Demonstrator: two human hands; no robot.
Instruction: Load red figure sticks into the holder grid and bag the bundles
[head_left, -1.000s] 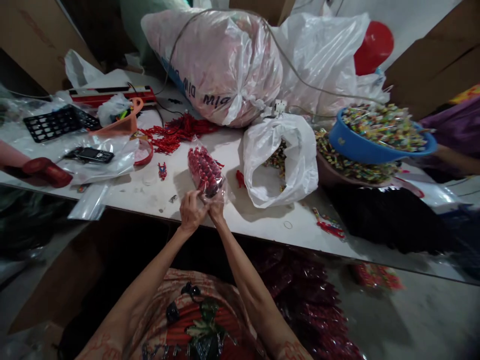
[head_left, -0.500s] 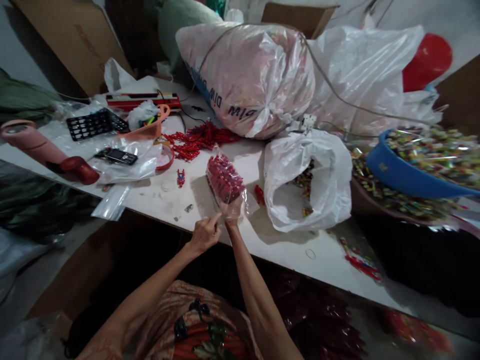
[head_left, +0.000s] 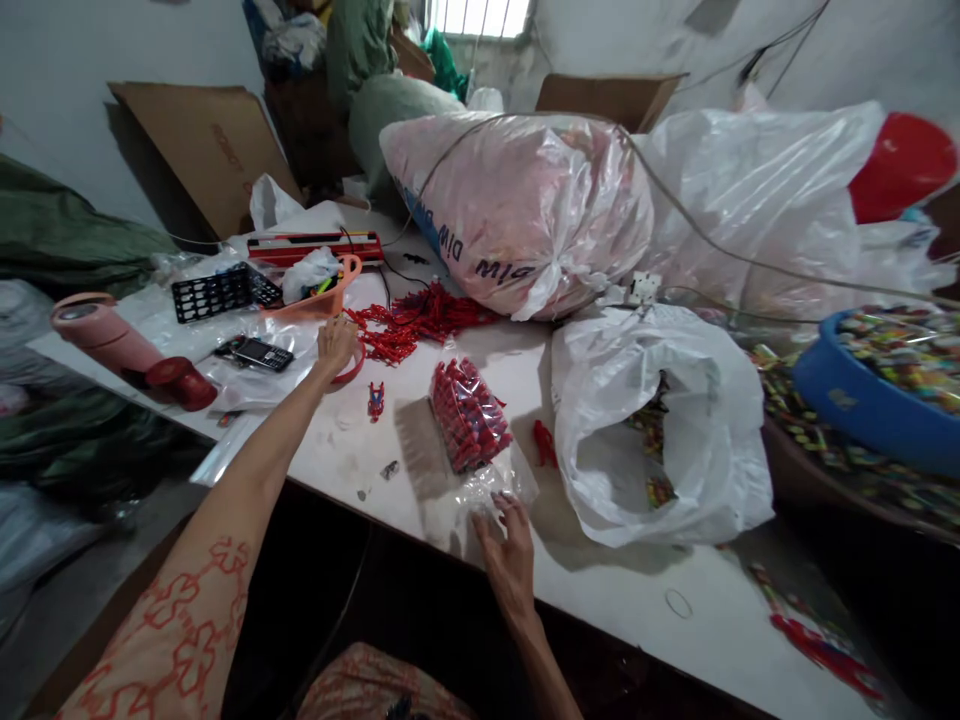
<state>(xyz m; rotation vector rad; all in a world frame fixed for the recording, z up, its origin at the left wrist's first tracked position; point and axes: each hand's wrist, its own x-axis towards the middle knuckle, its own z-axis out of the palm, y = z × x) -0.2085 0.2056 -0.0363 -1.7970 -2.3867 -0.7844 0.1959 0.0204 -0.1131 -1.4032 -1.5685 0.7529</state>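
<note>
My left hand (head_left: 337, 342) is stretched out to the far left part of the table, by a reddish ring that looks like a tape roll (head_left: 355, 368) and the orange basket (head_left: 346, 284). Its fingertips are hidden, so I cannot tell whether it grips anything. A clear plastic bag packed with small red figures (head_left: 469, 415) lies on the table. At the loose near end of this bag rests my right hand (head_left: 510, 550), open, fingers apart, their tips at the plastic. One red-and-blue figure (head_left: 376, 401) lies left of the bag, and a red piece (head_left: 544, 443) lies right of it.
Red figures (head_left: 435, 312) are heaped at the back. An open white bag (head_left: 660, 430) stands to the right, beside a blue basin (head_left: 847, 370) of colourful small pieces. A phone (head_left: 262, 353) and a pink flask (head_left: 112, 335) occupy the left. A large stuffed sack (head_left: 525, 210) sits behind.
My left hand has left the bag and moved away to the far left. The right hand has loosened its grip, drawn back and spread its fingers. The view has tilted up.
</note>
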